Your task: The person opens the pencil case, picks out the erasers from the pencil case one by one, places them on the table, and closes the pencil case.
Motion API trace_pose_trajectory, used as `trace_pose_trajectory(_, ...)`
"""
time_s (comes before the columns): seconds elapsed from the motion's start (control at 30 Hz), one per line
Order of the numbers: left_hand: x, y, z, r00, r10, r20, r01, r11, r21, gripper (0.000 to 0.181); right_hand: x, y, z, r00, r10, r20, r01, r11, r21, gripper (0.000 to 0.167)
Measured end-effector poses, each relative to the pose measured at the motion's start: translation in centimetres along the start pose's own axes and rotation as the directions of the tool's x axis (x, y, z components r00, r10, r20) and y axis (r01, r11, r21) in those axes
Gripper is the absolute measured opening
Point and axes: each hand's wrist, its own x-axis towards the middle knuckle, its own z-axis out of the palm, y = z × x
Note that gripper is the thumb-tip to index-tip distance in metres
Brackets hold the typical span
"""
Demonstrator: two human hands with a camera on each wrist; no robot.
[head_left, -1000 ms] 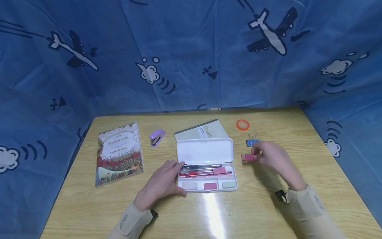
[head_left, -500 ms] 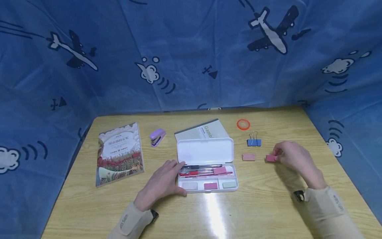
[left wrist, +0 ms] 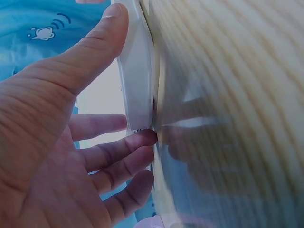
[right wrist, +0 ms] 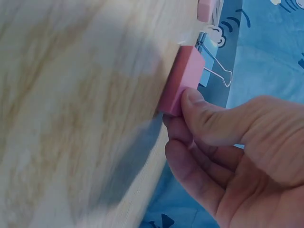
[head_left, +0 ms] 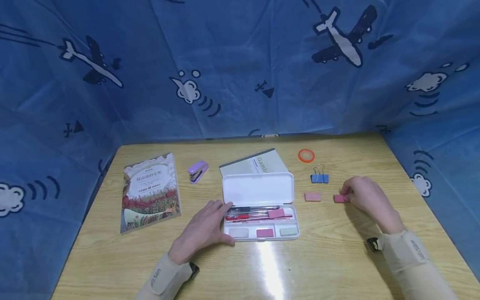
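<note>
The white case point(head_left: 258, 188) lies with its lid raised, pens and a pink eraser point(head_left: 276, 213) in its upper part, and white, pink and green blocks in its lower compartments. My left hand point(head_left: 204, 229) rests against the case's left end, thumb along its side point(left wrist: 135, 76), fingers loosely bent. Right of the case, my right hand point(head_left: 369, 202) pinches one end of a pink eraser point(head_left: 339, 198) between thumb and fingers; in the right wrist view this eraser point(right wrist: 183, 80) is at the tabletop. A paler pink eraser point(head_left: 312, 197) lies between it and the case.
Behind the erasers are a blue binder clip point(head_left: 319, 178) and an orange ring point(head_left: 306, 156). A notebook point(head_left: 251, 164) lies behind the case; a purple stapler point(head_left: 197, 171) and an illustrated book point(head_left: 151, 193) are to the left. Blue patterned cloth point(head_left: 232, 71) surrounds the table.
The right hand has moved right from beside the binder clip, bringing the darker pink eraser away from the paler one, which stays behind. The left hand and case have kept their places.
</note>
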Motion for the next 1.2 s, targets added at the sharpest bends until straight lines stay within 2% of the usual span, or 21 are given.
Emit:
trace_pose_trajectory(0.47,0.1,0.0,-0.1,1.0,0.001,0.007,-0.001,1.0,0.004,0.11,0.4,-0.2,0.0,0.997,0.059,0.042,-0.06,0.998,0.011,0.004)
trace_pose_trajectory(0.67,0.1,0.1,-0.1,1.0,-0.004,0.009,0.004,1.0,0.001,0.11,0.2,-0.3,-0.4,0.997,0.075,0.033,-0.073,0.996,-0.041,0.003)
trace_pose_trajectory(0.77,0.1,0.1,-0.1,1.0,-0.001,0.007,0.001,1.0,0.005,0.11,-0.1,-0.9,-0.4,0.998,0.005,-0.06,-0.009,0.998,-0.055,0.008)
trace_pose_trajectory(0.9,0.1,0.0,-0.1,1.0,-0.001,0.007,0.001,1.0,0.008,0.11,-0.4,-2.9,-0.3,0.973,-0.118,-0.197,0.111,0.993,-0.048,0.018)
trace_pose_trajectory(1.07,0.0,0.0,-0.1,1.0,0.0,0.0,0.0,1.0,0.004,0.11,-0.4,-6.2,0.1,0.946,-0.203,-0.253,0.206,0.978,-0.015,0.012)
trace_pose_trajectory(1.2,0.0,-0.1,0.0,1.0,0.006,-0.008,-0.006,1.0,0.006,0.11,-0.2,-8.3,0.9,0.912,-0.292,-0.288,0.295,0.955,-0.031,0.017)
